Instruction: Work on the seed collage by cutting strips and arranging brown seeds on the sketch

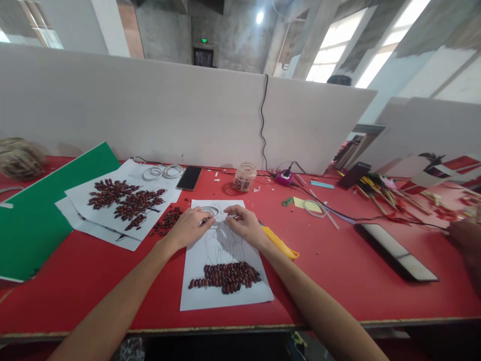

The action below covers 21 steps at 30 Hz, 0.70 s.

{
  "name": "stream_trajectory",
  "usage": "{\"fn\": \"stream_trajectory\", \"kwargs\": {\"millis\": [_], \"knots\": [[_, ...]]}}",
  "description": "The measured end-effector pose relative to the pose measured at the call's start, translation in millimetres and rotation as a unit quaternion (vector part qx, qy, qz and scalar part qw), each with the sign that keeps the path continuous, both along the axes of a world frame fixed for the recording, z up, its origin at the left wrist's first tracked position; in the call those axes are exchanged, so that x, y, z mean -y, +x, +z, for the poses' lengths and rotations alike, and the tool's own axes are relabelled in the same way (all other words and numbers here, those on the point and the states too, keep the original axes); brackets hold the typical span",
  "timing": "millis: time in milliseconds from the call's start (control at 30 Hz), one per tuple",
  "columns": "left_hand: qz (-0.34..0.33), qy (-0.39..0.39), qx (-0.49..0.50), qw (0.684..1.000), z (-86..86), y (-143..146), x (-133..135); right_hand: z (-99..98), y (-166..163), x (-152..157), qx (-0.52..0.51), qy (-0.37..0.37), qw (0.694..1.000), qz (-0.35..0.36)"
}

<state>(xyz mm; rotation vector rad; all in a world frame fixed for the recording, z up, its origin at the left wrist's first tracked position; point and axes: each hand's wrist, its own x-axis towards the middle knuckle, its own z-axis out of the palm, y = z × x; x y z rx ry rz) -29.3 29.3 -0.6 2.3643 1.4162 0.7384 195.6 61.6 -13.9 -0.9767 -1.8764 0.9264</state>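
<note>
A white sheet (pixel 210 296) with a pencil drawing lies on the red table (pixel 330 271) in front of me. Several dark red beans (pixel 225 277) are stuck in rows across its lower part. My left hand (pixel 190 226) holds a clear roll of tape (pixel 209 211) at the sheet's top edge. My right hand (pixel 246 224) sits beside it, fingers pinched on a strip of tape pulled from the roll. A loose pile of beans (pixel 167 221) lies just left of my left hand.
Left: a finished bean picture (pixel 126 200), green card (pixel 33 215), two tape rolls (pixel 162 172), a phone (pixel 189 177). A glass jar (pixel 244 176) stands behind the sheet, a yellow cutter (pixel 281 242) beside my right wrist. Right: a black tablet (pixel 396 251), cables, craft sticks, another person's hand (pixel 468 245).
</note>
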Motion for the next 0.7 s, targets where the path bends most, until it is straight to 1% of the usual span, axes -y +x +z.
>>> {"fn": "stream_trajectory", "kwargs": {"millis": [100,200,333,433,533,700], "knots": [[-0.019,0.026,-0.008,0.999,1.9,2,1,7.6,3,3,0.025,0.036,0.999,0.006],[-0.016,0.064,-0.034,0.997,1.5,2,2,13.4,5,6,0.045,0.073,0.996,0.016],[-0.030,0.099,-0.071,0.992,-1.9,1,0,15.2,2,10,0.060,0.085,0.994,0.032],[-0.037,0.106,-0.081,0.990,-3.3,1,0,13.6,-4,13,0.084,0.107,0.990,0.033],[-0.038,0.103,-0.081,0.991,-3.6,3,1,11.6,-9,16,0.110,0.129,0.985,0.013],[-0.028,0.090,-0.040,0.995,-3.2,11,5,9.9,-13,18,0.115,0.135,0.984,-0.004]]}}
